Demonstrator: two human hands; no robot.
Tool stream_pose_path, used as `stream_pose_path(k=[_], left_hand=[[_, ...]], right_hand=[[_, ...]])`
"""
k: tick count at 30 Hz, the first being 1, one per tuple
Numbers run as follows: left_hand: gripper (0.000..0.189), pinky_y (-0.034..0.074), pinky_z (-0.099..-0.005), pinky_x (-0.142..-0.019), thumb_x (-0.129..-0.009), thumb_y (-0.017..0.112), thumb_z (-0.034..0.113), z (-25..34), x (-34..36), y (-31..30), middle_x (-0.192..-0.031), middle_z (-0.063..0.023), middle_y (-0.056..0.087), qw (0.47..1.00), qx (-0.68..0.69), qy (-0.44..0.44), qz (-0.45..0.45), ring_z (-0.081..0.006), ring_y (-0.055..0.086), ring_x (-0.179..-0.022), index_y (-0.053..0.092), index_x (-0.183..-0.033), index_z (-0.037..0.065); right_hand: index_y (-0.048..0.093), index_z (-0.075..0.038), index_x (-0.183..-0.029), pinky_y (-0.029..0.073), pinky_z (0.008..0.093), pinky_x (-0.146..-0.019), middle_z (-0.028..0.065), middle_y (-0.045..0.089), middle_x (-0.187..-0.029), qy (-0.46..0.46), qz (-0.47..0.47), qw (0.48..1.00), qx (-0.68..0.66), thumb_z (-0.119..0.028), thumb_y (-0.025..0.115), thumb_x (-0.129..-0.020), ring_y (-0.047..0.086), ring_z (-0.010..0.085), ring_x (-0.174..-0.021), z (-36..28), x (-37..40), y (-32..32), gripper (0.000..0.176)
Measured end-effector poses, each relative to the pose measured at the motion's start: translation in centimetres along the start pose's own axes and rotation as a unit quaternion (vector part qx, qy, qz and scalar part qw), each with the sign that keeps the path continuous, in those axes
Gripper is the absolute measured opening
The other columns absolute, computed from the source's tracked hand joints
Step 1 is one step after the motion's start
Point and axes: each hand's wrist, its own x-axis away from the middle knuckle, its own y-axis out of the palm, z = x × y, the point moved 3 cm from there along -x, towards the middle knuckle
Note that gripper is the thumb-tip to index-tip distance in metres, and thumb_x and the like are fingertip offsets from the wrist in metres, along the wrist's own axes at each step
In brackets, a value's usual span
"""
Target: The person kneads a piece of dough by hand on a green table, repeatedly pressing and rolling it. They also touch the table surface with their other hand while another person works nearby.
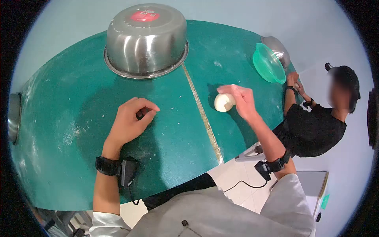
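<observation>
A round, pale piece that looks like dough rests on the green table, right of the seam strip. My right hand is against its upper right side, with the fingers together and curved over its top edge. My left hand hovers at or just above the table, left of the strip, its fingers curled and the thumb and index fingertips apart. Nothing shows between them. Both wrists wear black straps with small devices.
A large upturned steel basin stands at the back. A green plastic bowl and a steel bowl are at the far right, near a co-worker in black. Another metal container sits at the left edge. White flecks mark the tabletop.
</observation>
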Motion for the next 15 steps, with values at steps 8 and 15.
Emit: stream_pose_path(k=[8, 15], left_hand=[[0.009, 0.046, -0.0289, -0.063, -0.086, 0.072, 0.006, 0.0, -0.2, 0.1, -0.078, -0.0048, 0.061, 1.000, 0.014, -0.011, 0.018, -0.0151, 0.056, -0.067, 0.073, -0.095, 0.008], [0.010, 0.046, -0.0299, -0.063, -0.084, 0.070, 0.003, 0.5, -0.6, -0.1, -0.080, -0.0040, 0.066, 1.000, -0.007, 0.024, 0.010, -0.0177, 0.057, -0.071, 0.072, -0.094, 0.007]], right_hand=[[0.064, -0.009, -0.085, 0.053, 0.0388, -0.069, 0.0061, 0.064, -0.093, -0.361, -0.177, 0.875, 0.271, -0.039, 0.064, -0.088, 0.065, 0.0279, -0.084, -6.8, -3.1, 4.4, 0.030], [0.063, -0.008, -0.070, 0.052, 0.0447, -0.063, 0.0123, 0.064, -0.069, -0.106, 0.076, 0.986, 0.104, -0.030, 0.053, -0.097, 0.065, 0.0335, -0.064, 0.4, -6.4, 3.9, 0.036]])
